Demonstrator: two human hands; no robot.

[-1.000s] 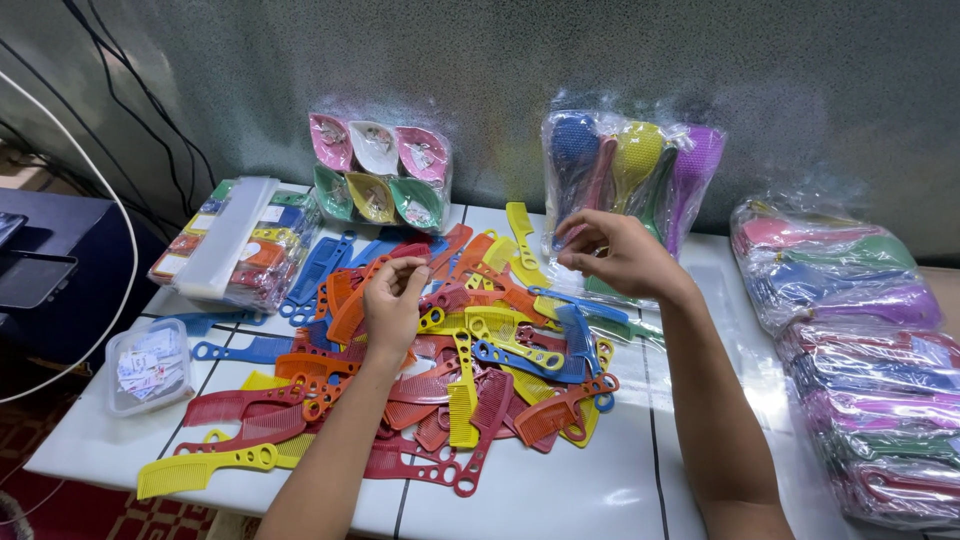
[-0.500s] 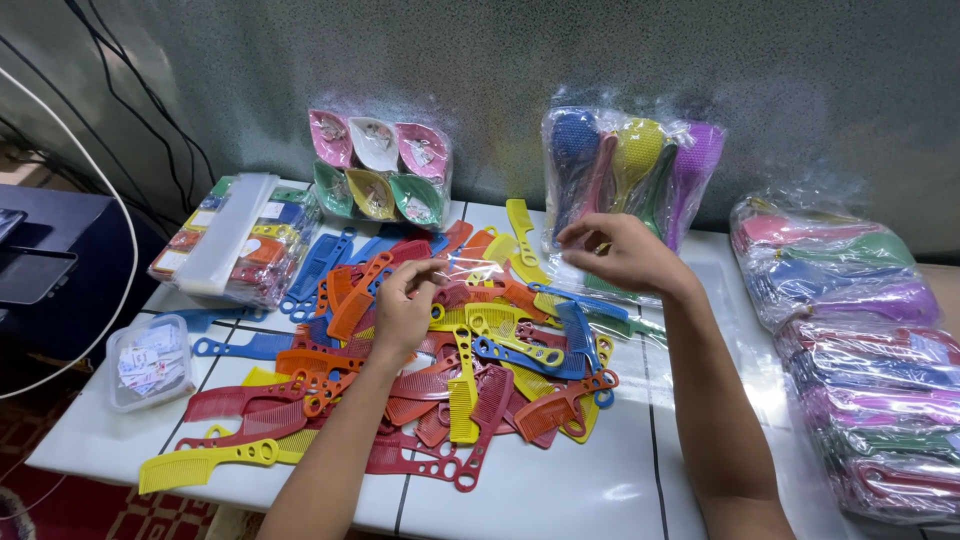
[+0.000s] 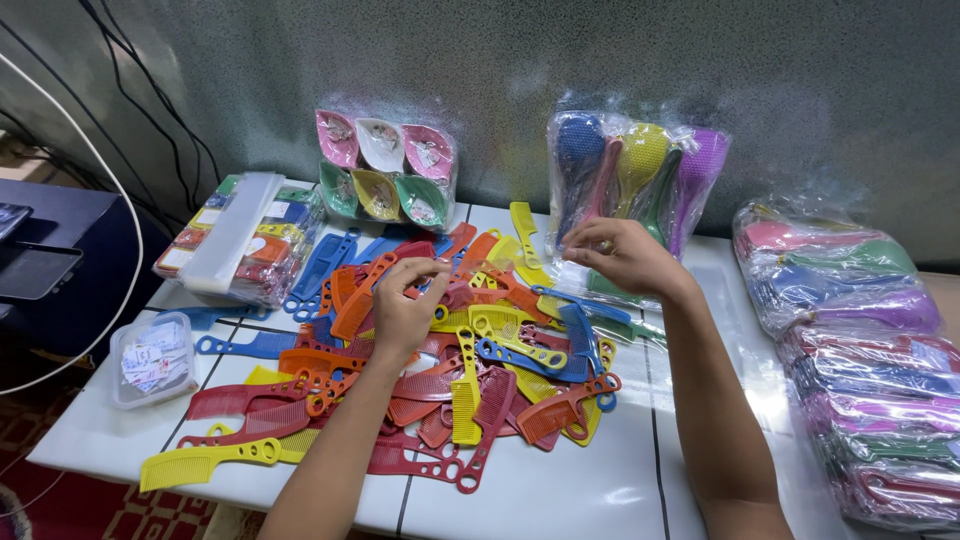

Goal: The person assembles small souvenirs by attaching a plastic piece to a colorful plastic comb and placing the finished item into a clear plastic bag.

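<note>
On the white tiled table (image 3: 560, 500), a loose heap of plastic combs (image 3: 440, 350) in red, orange, yellow and blue lies spread before the person. The left hand (image 3: 405, 305) hovers over the middle of the heap, fingers curled and thumb pinched toward the forefinger near an orange comb (image 3: 362, 295); whether it actually grips anything cannot be told. The right hand (image 3: 625, 255) is raised above the far edge of the heap, fingers drawn together in a pinch, just in front of a clear bag of hairbrushes (image 3: 630, 190); what it holds, if anything, is too small to make out.

Compared with a second ago, the left hand has risen off the combs and closed from a flat press to a pinch, and both hands have drawn slightly toward each other. Judged from this, the sorting has moved from spreading the heap to picking out a single piece.

Surroundings: a pack of leaf-shaped dishes (image 3: 385, 180) stands at the back, a wrapped stack of coloured items (image 3: 240, 240) at left, a small clear box (image 3: 150, 358) beside it, and bagged brushes (image 3: 860, 350) piled at right.
</note>
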